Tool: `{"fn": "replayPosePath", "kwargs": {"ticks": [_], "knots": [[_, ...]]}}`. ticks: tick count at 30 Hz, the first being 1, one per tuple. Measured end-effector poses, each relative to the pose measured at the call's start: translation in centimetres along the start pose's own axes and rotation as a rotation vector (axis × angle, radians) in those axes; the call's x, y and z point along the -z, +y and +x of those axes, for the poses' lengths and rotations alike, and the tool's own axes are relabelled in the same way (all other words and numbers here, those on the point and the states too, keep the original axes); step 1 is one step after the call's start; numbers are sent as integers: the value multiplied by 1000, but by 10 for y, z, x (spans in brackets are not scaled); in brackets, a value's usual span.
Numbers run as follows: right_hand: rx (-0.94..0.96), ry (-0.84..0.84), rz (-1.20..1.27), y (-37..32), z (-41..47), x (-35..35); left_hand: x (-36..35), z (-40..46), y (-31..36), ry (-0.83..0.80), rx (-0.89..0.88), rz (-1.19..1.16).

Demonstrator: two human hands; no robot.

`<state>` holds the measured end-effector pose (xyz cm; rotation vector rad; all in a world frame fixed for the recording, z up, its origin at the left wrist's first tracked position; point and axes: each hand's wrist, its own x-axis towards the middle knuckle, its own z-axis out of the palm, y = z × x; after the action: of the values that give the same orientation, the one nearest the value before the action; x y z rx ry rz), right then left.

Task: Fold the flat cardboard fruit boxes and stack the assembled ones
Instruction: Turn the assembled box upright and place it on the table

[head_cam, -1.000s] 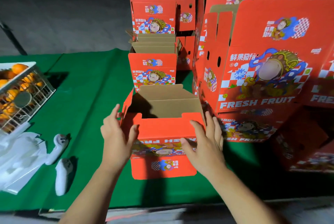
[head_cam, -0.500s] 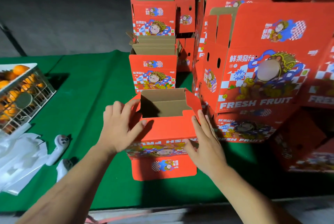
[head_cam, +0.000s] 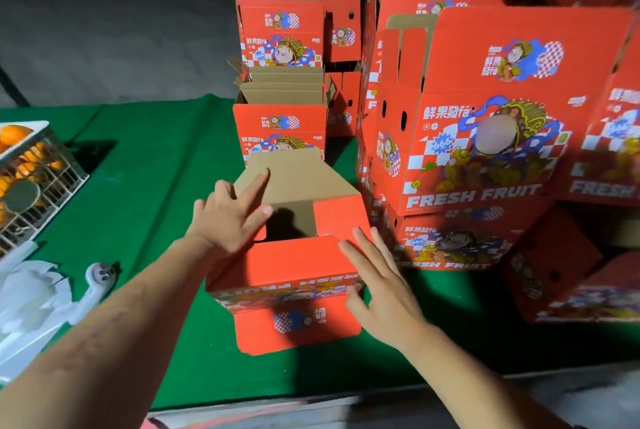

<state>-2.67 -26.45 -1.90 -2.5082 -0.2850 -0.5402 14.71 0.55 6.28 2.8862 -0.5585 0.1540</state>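
box (head_cam: 294, 265) sits on the green table (head_cam: 156, 151), right between both hands. left hand (head_cam: 230, 217) lies open on the far flap (head_cam: 294, 179), maybe pushing. right hand (head_cam: 381, 286) rests open against its side.

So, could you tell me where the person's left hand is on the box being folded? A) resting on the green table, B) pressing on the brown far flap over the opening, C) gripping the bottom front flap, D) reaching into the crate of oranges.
B: the left hand lies with fingers spread on the brown flap tilted over the open box, while the right hand steadies its near right corner.
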Motion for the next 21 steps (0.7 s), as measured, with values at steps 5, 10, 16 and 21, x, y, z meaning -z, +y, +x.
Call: {"fn": "replayPosePath", "kwargs": {"ticks": [5, 10, 16, 21], "knots": [[-182, 60, 307, -1, 6, 5, -17, -16, -1, 333, -30, -303], [-333, -25, 58, -24, 46, 14, -17, -33, -11, 378, -157, -398], [-334, -210, -281, -40, 94, 7, -24, -20, -6, 139, -58, 24], [-307, -314, -286, -40, 113, -2, -25, -25, -2, 122, 68, 199]]}}
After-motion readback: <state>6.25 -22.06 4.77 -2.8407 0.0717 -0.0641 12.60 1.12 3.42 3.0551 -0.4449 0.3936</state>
